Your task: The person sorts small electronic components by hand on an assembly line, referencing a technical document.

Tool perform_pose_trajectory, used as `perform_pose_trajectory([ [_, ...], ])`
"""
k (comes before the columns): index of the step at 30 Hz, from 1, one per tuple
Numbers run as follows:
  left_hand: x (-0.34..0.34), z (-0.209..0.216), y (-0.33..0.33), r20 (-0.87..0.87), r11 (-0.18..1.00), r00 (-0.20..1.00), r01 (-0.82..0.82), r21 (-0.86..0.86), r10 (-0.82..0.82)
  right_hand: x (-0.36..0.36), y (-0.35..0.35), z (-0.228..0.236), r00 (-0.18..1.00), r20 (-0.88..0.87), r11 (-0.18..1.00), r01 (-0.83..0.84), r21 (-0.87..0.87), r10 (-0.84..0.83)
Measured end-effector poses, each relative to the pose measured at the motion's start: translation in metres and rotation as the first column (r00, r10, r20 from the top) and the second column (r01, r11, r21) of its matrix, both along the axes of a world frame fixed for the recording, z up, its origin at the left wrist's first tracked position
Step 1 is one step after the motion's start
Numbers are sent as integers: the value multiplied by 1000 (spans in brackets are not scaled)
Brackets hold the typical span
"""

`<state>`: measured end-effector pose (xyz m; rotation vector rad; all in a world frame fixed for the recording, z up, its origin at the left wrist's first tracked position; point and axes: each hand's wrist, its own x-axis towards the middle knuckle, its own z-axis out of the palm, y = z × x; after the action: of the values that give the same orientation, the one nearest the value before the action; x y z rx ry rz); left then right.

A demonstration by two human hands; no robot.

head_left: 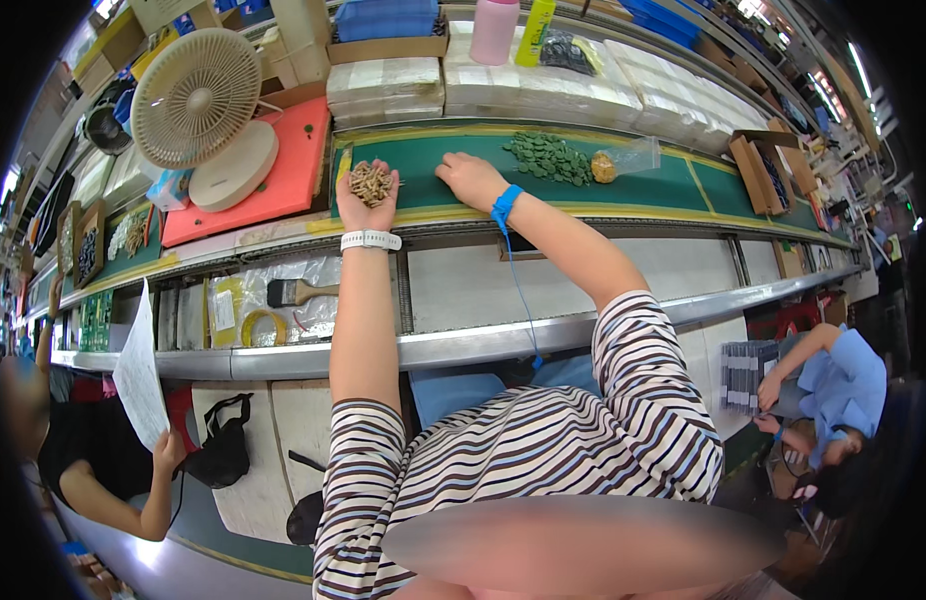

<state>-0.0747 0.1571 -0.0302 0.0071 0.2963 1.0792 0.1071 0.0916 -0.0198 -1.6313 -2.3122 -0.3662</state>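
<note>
My left hand [367, 214] is turned palm up over the green mat [418, 150], its fingers cupped round a heap of small tan parts [371, 184]. A white band circles that wrist. To the right, my right hand [473, 181] is low over the mat, back of the hand up and fingers curled together. Whatever those fingertips hold, if anything, is too small to make out. A blue wrist strap [505, 205] with a thin cord is on that arm. Right of this hand lies a spread of small dark green parts [548, 158], beside a clear bag [633, 157] with yellowish parts.
A beige fan [199, 100] stands on red foam [316, 135] at left. Wrapped white blocks [543, 95], a pink bottle [495, 32] and a blue tray [388, 18] line the back. Below the metal rail's level lie a brush [303, 291] and yellow tape [264, 327]. Co-workers sit at both sides.
</note>
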Motion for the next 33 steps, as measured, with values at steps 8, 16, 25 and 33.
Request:
perform_pose_trajectory([
  [8, -6, 4, 0, -7, 999, 999, -32, -18, 32, -5, 21, 8, 751, -633, 952, -22, -306, -187],
  [16, -8, -2, 6, 4, 998, 998, -65, -6, 65, -31, 46, 1, -494, -645, 791, -525, -313, -583],
  [25, -17, 6, 1, 84, 998, 994, -67, -12, 68, -63, 38, 0, 951, -279, 965, 60, -256, -133],
  [33, -24, 18, -4, 64, 996, 994, -89, -23, 90, -39, 81, 19, 55, -773, 688, -421, -592, -632],
])
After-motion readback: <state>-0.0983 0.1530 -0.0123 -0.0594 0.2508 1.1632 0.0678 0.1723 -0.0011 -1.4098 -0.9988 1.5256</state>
